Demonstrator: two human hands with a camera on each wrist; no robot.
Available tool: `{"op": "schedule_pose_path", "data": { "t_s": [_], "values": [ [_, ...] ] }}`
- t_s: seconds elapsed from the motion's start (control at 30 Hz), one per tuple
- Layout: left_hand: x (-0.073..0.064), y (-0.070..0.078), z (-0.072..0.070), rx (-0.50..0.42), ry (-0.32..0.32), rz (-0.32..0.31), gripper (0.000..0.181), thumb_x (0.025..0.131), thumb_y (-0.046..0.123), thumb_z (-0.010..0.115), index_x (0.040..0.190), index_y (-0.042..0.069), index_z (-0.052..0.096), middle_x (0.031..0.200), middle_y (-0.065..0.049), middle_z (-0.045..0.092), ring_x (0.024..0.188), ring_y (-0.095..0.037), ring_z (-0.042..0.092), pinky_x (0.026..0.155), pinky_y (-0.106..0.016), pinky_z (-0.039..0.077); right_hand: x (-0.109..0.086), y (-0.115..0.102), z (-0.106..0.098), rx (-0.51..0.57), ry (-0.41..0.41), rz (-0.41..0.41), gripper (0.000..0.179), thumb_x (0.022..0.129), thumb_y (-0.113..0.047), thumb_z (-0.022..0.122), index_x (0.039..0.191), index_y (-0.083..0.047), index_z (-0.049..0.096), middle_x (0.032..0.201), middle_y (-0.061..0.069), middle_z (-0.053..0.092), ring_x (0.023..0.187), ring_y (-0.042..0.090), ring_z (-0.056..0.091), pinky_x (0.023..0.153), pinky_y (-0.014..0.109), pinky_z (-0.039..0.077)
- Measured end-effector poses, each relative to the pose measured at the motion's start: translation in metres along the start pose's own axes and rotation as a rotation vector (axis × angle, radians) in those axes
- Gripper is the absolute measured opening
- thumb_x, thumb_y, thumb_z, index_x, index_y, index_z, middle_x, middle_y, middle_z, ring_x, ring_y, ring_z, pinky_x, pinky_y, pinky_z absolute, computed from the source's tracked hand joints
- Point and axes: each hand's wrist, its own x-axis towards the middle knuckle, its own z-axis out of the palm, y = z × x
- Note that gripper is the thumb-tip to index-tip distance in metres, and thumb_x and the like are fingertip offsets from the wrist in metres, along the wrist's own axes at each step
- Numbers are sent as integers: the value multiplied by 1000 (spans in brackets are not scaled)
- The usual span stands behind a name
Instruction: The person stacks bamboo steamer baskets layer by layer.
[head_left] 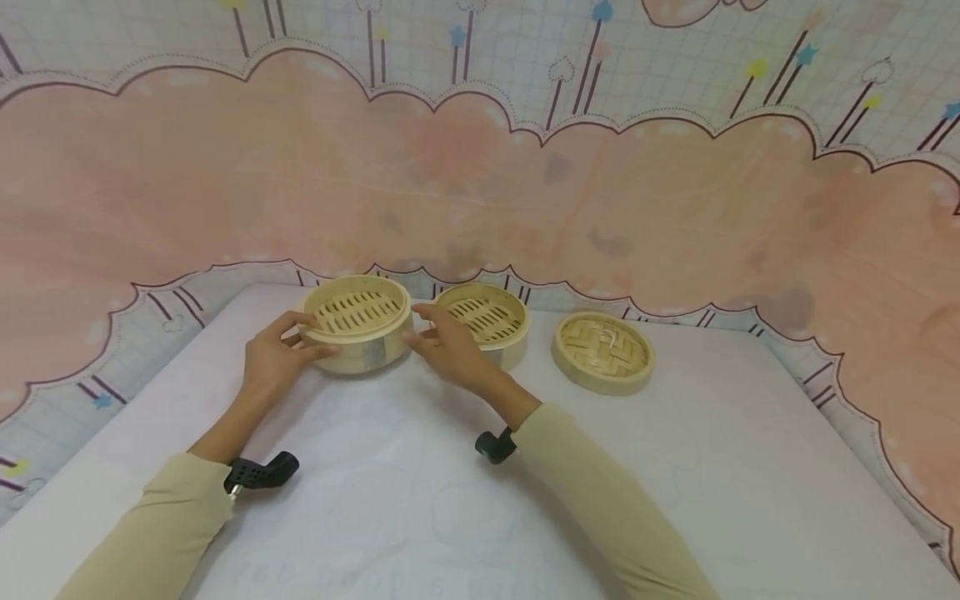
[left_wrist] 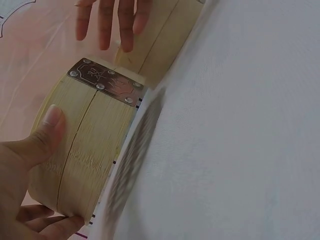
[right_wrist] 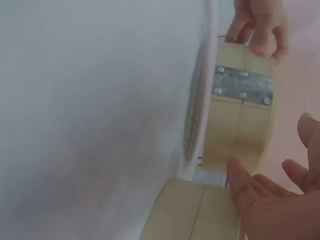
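At the table's left stands a bamboo steamer basket [head_left: 360, 346] with a slatted floor and a metal plate [left_wrist: 105, 80] on its side. My left hand [head_left: 276, 354] grips its left side, the thumb [left_wrist: 50, 125] against the outer wall. Whether the basket's base touches the table I cannot tell. My right hand [head_left: 457, 350] is at the basket's right side, fingers extended, with a fingertip [right_wrist: 234, 167] at or very near its wall. Partly behind that hand is a second bamboo steamer basket [head_left: 513, 333], also with a slatted floor.
A woven bamboo steamer lid [head_left: 603, 354] with a small pale loop on top lies right of the second basket. White cloth covers the table [head_left: 420, 500]. Behind it hangs a pink and white patterned cloth [head_left: 525, 192].
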Motion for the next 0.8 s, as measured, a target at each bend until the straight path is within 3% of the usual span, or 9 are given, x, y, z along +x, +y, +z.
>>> {"op": "schedule_pose_path", "data": {
  "t_s": [0.17, 0.37, 0.43, 0.53, 0.63, 0.8],
  "values": [
    [-1, -1, -4, 18, -30, 19, 56, 73, 37, 83, 114, 7, 58, 140, -20, 46, 116, -43, 53, 67, -6, 42, 3, 3, 6, -43, -11, -29, 54, 97, -34, 57, 144, -15, 39, 147, 8, 40, 118, 25, 55, 87, 29, 53],
    [-4, -2, -9, 2, -81, 28, 56, 74, 36, 83, 114, 7, 57, 143, -21, 42, 117, -45, 51, 67, -4, 41, 4, 3, 10, -83, -3, -48, 52, 96, -28, 59, 143, -13, 43, 143, 7, 44, 117, 26, 56, 89, 27, 51],
    [-5, -3, -10, -2, -95, 31, 56, 74, 36, 83, 115, 7, 57, 142, -21, 43, 117, -45, 52, 71, -8, 45, 3, 1, 10, -97, 1, -35, 50, 96, -26, 60, 142, -13, 45, 142, 6, 46, 119, 25, 55, 92, 28, 50],
    [-7, -5, -11, -26, -121, 37, 56, 75, 35, 83, 115, 6, 57, 140, -20, 45, 118, -44, 51, 86, -27, 53, 2, -2, 11, -109, 13, -26, 46, 96, -24, 60, 139, -13, 49, 140, 5, 48, 120, 26, 53, 95, 29, 48],
    [-9, -7, -13, -52, -149, 32, 55, 75, 34, 83, 115, 5, 56, 140, -20, 45, 121, -44, 49, 95, -46, 47, 1, -1, 11, -101, 35, -38, 42, 95, -23, 62, 135, -14, 54, 137, 2, 52, 120, 24, 53, 96, 28, 48],
    [-11, -11, -16, -76, -178, 22, 56, 75, 31, 83, 116, 5, 55, 143, -21, 41, 122, -45, 47, 95, -50, 46, -1, 3, 12, -70, 56, -68, 35, 91, -24, 67, 125, -15, 62, 132, -1, 57, 119, 20, 55, 95, 26, 48]
  ]
}}
